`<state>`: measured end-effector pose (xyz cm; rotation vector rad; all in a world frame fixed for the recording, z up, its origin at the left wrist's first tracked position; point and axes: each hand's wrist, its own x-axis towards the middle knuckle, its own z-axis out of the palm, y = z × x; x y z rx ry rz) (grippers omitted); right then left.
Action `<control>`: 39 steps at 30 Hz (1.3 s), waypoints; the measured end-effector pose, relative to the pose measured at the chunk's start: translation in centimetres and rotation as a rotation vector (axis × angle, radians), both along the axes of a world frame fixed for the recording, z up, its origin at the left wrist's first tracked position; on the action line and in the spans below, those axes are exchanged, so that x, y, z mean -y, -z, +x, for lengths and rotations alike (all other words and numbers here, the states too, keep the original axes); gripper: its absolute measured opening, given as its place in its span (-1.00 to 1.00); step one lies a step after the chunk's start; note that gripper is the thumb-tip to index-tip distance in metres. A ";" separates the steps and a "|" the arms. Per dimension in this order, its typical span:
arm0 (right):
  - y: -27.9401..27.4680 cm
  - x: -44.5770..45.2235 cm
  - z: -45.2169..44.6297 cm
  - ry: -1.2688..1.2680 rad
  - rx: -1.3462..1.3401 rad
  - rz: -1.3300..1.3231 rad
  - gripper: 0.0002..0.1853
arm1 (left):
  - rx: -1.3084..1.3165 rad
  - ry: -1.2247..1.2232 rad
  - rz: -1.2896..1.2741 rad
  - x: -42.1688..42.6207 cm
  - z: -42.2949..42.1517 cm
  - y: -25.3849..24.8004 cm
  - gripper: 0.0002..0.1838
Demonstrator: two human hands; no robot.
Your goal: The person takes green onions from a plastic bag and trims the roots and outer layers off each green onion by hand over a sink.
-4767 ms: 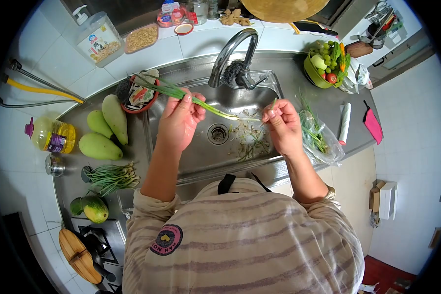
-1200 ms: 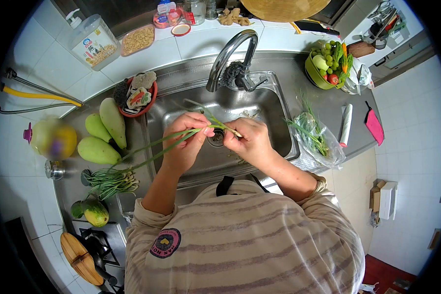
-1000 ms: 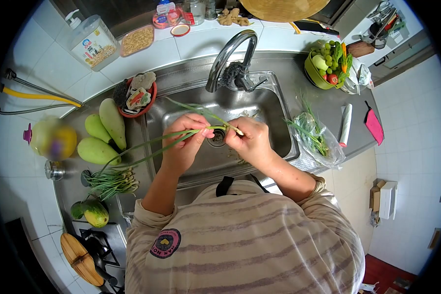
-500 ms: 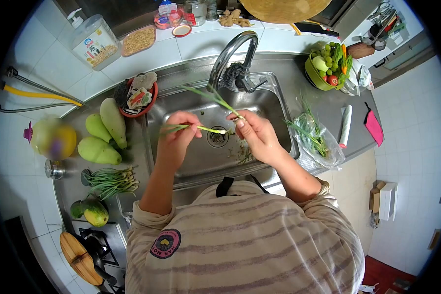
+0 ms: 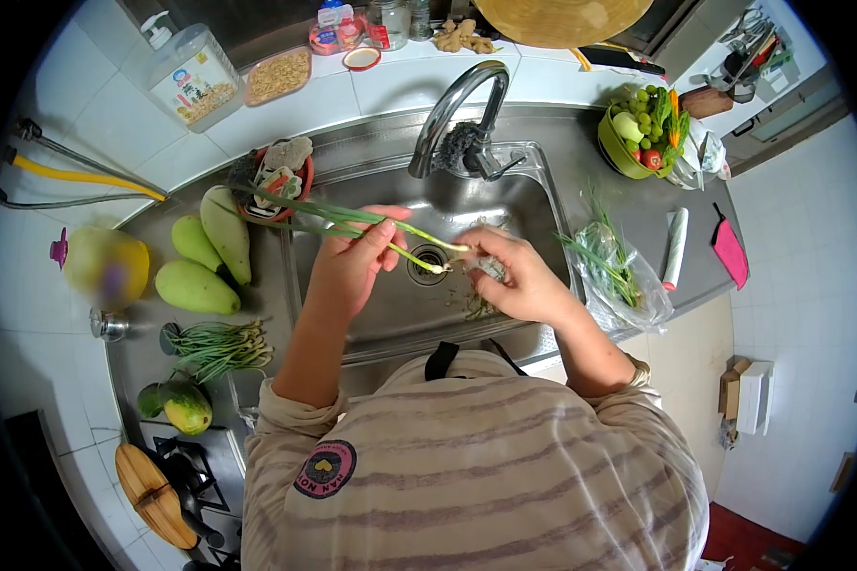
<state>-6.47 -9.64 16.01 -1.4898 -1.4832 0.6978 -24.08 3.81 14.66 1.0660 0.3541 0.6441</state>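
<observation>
Over the steel sink (image 5: 357,328) my left hand (image 5: 357,257) is closed around the stems of two spring onions (image 5: 414,231). Their green leaves stretch to the upper left, and the pale bulb ends point right. At those ends, my right hand (image 5: 519,276) is pinched, its fingertips on the root end of the upper stalk; slight blur hides the exact contact. The lower bulb shows just left of those fingertips. Below the hands, trimmed scraps (image 5: 478,303) lie in the basin near the drain (image 5: 428,263).
A bunch of spring onions (image 5: 221,350) lies on the left counter beside pale green gourds (image 5: 198,287). On the right are a plastic bag of greens (image 5: 624,276) and a green basket of produce (image 5: 628,157). The faucet (image 5: 452,109) arches over the sink's back.
The spring onion that was in my right hand is now beside the other one in my left hand. My right hand has shifted slightly right and down to the root ends.
</observation>
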 end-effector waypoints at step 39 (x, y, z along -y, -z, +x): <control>1.0 -1.9 -0.9 0.075 -0.302 0.165 -0.95 | 0.048 -0.175 -0.042 0.9 0.8 1.0 -0.86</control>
